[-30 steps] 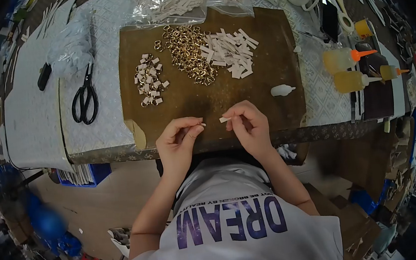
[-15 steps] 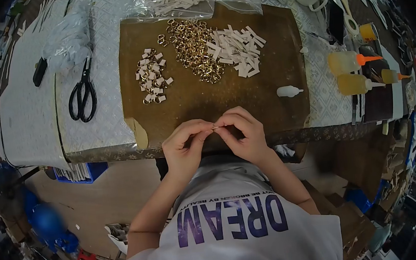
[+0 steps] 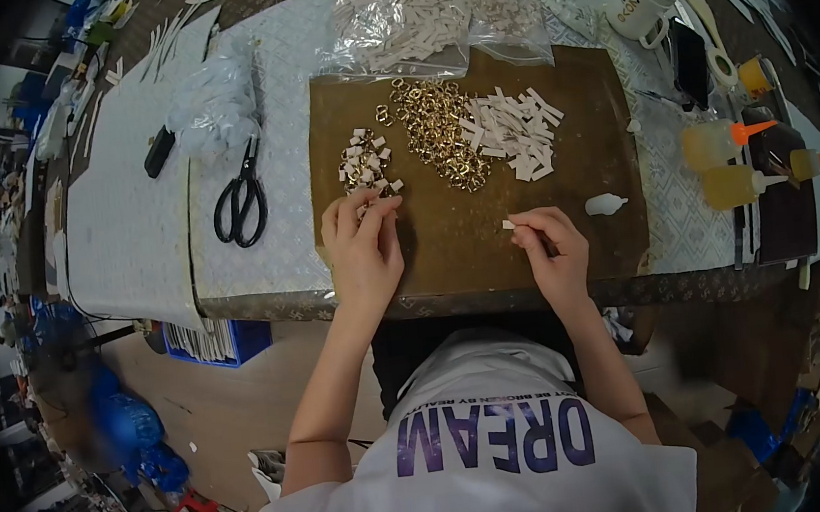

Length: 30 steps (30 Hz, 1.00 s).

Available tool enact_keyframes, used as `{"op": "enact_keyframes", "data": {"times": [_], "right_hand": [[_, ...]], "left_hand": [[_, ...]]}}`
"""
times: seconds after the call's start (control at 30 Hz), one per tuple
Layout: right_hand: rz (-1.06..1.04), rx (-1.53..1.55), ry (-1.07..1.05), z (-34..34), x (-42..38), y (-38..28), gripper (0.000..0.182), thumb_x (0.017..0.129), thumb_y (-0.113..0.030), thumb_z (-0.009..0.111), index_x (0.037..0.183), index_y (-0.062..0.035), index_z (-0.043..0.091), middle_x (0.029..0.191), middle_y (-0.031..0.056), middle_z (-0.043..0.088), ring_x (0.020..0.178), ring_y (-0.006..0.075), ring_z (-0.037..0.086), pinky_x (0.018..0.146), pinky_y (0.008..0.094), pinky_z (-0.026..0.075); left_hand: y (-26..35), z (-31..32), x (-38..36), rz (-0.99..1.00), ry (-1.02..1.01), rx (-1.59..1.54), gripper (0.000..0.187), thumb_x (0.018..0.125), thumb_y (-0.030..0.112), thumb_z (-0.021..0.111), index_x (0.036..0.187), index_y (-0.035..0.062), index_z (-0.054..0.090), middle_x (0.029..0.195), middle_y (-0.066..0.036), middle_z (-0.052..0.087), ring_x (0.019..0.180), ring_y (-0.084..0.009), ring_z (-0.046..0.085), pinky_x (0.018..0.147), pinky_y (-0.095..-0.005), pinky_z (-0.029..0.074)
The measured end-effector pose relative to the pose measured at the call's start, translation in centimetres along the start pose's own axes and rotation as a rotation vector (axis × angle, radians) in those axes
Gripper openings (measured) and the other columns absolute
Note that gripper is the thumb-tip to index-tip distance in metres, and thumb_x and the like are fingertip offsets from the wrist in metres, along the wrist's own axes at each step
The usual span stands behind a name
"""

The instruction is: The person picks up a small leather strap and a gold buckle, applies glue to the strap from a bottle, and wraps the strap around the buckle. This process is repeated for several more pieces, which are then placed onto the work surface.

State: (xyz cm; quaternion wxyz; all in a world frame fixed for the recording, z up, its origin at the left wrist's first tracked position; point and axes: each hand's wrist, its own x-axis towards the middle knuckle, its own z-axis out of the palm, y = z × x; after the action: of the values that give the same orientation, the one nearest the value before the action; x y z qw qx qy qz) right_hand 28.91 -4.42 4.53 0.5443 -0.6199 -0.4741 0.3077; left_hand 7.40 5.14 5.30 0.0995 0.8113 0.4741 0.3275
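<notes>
My left hand [image 3: 363, 251] is at the near edge of a small pile of gold metal rings with white tabs [image 3: 364, 162], its fingers bent and slightly apart; the fingertips partly cover the lowest pieces. Farther right, my right hand [image 3: 555, 245] pinches a small white strip [image 3: 509, 225] between thumb and fingertips above the brown mat [image 3: 450, 262]. A heap of loose gold rings [image 3: 438, 135] lies beyond the hands, touching a heap of white strips [image 3: 517, 132]. Close to the right hand, a small white squeeze bottle [image 3: 606, 203] lies on its side.
Black-handled scissors [image 3: 241, 203] lie left of the mat. Plastic bags of white strips [image 3: 402, 20] sit at the back. On the right are a mug [image 3: 640, 2], a phone [image 3: 691, 66], and yellow liquid bottles [image 3: 710, 146]. A blue bin [image 3: 250, 340] stands below the table edge.
My hands were together near the table's front edge and have separated. The left moved forward to the tabbed-ring pile; the right moved right and now shows a white strip. The view has shifted.
</notes>
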Motion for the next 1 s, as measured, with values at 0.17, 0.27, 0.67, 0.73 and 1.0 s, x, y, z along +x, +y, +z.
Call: {"op": "enact_keyframes", "data": {"times": [0.17, 0.27, 0.67, 0.73, 1.0], "right_hand": [[-0.056, -0.053, 0.009, 0.5, -0.5, 0.7, 0.014, 0.085, 0.001, 0.061, 0.099, 0.0013, 0.064, 0.086, 0.0067, 0.063, 0.073, 0.0102, 0.062, 0.064, 0.0212, 0.048], [-0.112, 0.004, -0.020, 0.3, -0.6, 1.6, 0.009, 0.084, 0.002, 0.062, 0.093, 0.0014, 0.063, 0.088, 0.0066, 0.063, 0.074, 0.0101, 0.061, 0.063, 0.0218, 0.048], [-0.089, 0.044, 0.054, -0.6, 0.2, 1.0, 0.009, 0.080, 0.002, 0.064, 0.087, -0.0021, 0.062, 0.087, 0.0070, 0.059, 0.071, 0.0141, 0.059, 0.064, 0.0239, 0.048], [-0.088, 0.050, 0.046, -0.6, 0.2, 1.2, 0.008, 0.081, 0.002, 0.064, 0.088, -0.0016, 0.062, 0.087, 0.0066, 0.059, 0.071, 0.0123, 0.059, 0.063, 0.0229, 0.047], [0.268, 0.535, 0.047, -0.8, 0.0, 0.5, 0.009, 0.087, -0.003, 0.062, 0.096, 0.0008, 0.062, 0.083, 0.0031, 0.062, 0.072, 0.0070, 0.059, 0.066, 0.0198, 0.048]], "left_hand": [[-0.6, 1.3, 2.5, 0.064, 0.006, 0.113, 0.031, 0.081, 0.011, 0.064, 0.112, 0.0121, 0.058, 0.123, -0.011, 0.048, 0.122, -0.0345, 0.039, 0.102, -0.0477, 0.028], [-2.2, 2.7, 5.6, 0.122, 0.027, 0.102, 0.026, 0.083, 0.010, 0.061, 0.109, 0.0086, 0.060, 0.117, -0.011, 0.055, 0.114, -0.0331, 0.048, 0.097, -0.0435, 0.037], [-2.0, 5.3, 11.1, -0.032, -0.196, -0.063, 0.016, 0.079, 0.007, 0.064, 0.093, 0.0031, 0.069, 0.095, -0.014, 0.066, 0.079, -0.0305, 0.063, 0.074, -0.0367, 0.050], [-1.4, 5.1, 11.0, -0.116, -0.168, -0.156, 0.015, 0.078, 0.008, 0.066, 0.092, 0.0038, 0.070, 0.091, -0.013, 0.067, 0.073, -0.0267, 0.064, 0.070, -0.0346, 0.051], [2.0, 1.3, 7.0, -0.708, -0.324, -1.188, 0.023, 0.088, 0.012, 0.063, 0.107, -0.0018, 0.065, 0.086, -0.006, 0.067, 0.074, -0.0110, 0.063, 0.066, -0.0204, 0.051]]}}
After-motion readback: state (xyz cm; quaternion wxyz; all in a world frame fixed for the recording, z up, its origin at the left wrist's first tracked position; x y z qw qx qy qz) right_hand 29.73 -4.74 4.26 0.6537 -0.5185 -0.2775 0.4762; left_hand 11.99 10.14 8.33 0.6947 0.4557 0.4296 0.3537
